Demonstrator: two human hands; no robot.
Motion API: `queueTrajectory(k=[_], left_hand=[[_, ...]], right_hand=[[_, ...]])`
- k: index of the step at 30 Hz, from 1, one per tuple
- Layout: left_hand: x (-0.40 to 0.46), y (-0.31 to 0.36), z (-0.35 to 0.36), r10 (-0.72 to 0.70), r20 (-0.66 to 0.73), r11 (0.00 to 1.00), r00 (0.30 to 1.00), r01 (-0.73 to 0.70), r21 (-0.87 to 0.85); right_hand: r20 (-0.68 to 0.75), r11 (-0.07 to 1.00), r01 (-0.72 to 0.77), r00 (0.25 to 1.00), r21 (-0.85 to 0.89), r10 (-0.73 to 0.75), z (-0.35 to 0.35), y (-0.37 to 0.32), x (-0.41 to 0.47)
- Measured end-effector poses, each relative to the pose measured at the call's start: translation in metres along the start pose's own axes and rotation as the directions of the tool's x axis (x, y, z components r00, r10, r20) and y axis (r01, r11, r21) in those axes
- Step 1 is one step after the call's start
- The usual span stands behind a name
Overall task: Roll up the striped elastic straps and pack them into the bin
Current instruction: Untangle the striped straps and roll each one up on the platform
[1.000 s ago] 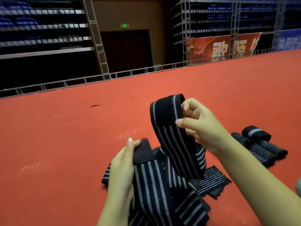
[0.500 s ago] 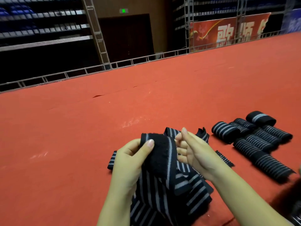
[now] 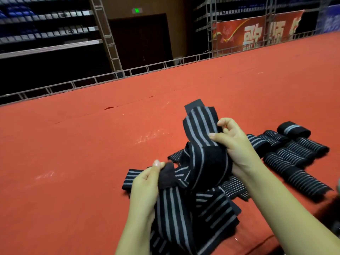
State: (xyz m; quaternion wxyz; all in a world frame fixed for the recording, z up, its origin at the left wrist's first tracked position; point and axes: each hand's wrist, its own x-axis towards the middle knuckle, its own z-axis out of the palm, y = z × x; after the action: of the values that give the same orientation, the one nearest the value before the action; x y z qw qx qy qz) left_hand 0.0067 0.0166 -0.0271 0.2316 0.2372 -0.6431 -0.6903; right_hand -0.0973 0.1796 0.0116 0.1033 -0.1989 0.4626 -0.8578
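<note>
Holding one striped strap (image 3: pixel 200 129) above the red floor (image 3: pixel 92 153), the person works in the lower middle of the frame. The strap is not rolled yet; it hangs twisted between both hands, so the rolling of this one seems only at its beginning. Under it lies a loose pile of straps (image 3: pixel 211 203), which I judge is work left. At the right of the frame, finished rolls (image 3: pixel 292 153) lie side by side on the floor. No bin is visible, so packing appears not started. The right hand (image 3: pixel 233 144) has its fingers curled around the upper part of the strap. The left hand (image 3: pixel 147 183) pinches the dark end patch of the strap between thumb and fingers.
</note>
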Motion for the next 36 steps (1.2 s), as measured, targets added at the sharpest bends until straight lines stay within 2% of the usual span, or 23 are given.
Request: queueTrajectory(k=[2, 5, 8, 10, 12, 15, 18, 21, 25, 29, 31, 33, 36], left_hand=[[0.003, 0.003, 0.0, -0.003, -0.005, 0.999, 1.0, 0.003, -0.045], [-0.002, 0.013, 0.008, 0.015, 0.103, 0.991, 0.995, -0.001, -0.133], [-0.011, 0.021, 0.013, 0.08, 0.136, 0.973, 0.987, -0.048, -0.228], [-0.013, 0.021, 0.011, 0.136, 0.088, 0.97, 0.987, -0.115, -0.212], [-0.016, 0.02, 0.008, 0.177, 0.076, 0.974, 0.981, -0.163, -0.156], [-0.026, 0.017, 0.008, 0.229, 0.171, 0.973, 0.958, -0.23, -0.018], [-0.032, 0.01, 0.011, 0.242, 0.322, 0.949, 0.916, -0.292, 0.118], [-0.033, 0.007, 0.011, 0.239, 0.354, 0.935, 0.904, -0.312, 0.166], [-0.032, 0.007, 0.01, 0.22, 0.309, 0.94, 0.925, -0.285, 0.186], [-0.028, 0.007, 0.01, 0.08, 0.299, 0.995, 0.951, -0.095, 0.037], [-0.02, 0.008, 0.009, 0.055, 0.169, 0.997, 0.984, -0.044, -0.067], [-0.01, 0.01, 0.003, 0.062, 0.014, 0.992, 0.998, -0.06, -0.107], [-0.007, 0.014, -0.001, 0.122, -0.044, 0.981, 0.992, -0.127, -0.145]], right_hand=[[0.079, 1.0, -0.005, 0.997, -0.006, 0.006, 0.002, 0.002, -0.009], [0.228, 0.999, -0.029, 0.973, -0.035, 0.036, 0.005, 0.014, -0.021], [0.348, 0.955, -0.006, 0.93, -0.298, 0.114, 0.001, 0.029, -0.035], [0.335, 0.903, 0.019, 0.932, -0.428, 0.139, -0.002, 0.036, -0.042], [0.238, 0.915, 0.031, 0.969, -0.403, 0.072, -0.002, 0.037, -0.044], [0.049, 0.932, 0.05, 0.998, -0.358, -0.034, 0.003, 0.031, -0.036], [0.098, 0.952, 0.087, 0.993, -0.293, -0.06, 0.01, 0.024, -0.028], [0.109, 0.976, 0.105, 0.99, -0.193, -0.085, 0.015, 0.019, -0.027], [0.054, 0.998, 0.023, 0.998, -0.066, -0.02, 0.012, 0.02, -0.027], [-0.033, 0.999, -0.03, 0.999, -0.014, 0.029, 0.011, 0.012, -0.028], [-0.078, 0.999, -0.037, 0.996, -0.001, 0.036, 0.009, 0.007, -0.029], [-0.109, 0.999, -0.006, 0.994, -0.046, 0.001, 0.006, 0.0, -0.029], [-0.095, 0.989, 0.022, 0.995, -0.145, -0.036, 0.003, -0.006, -0.032]])
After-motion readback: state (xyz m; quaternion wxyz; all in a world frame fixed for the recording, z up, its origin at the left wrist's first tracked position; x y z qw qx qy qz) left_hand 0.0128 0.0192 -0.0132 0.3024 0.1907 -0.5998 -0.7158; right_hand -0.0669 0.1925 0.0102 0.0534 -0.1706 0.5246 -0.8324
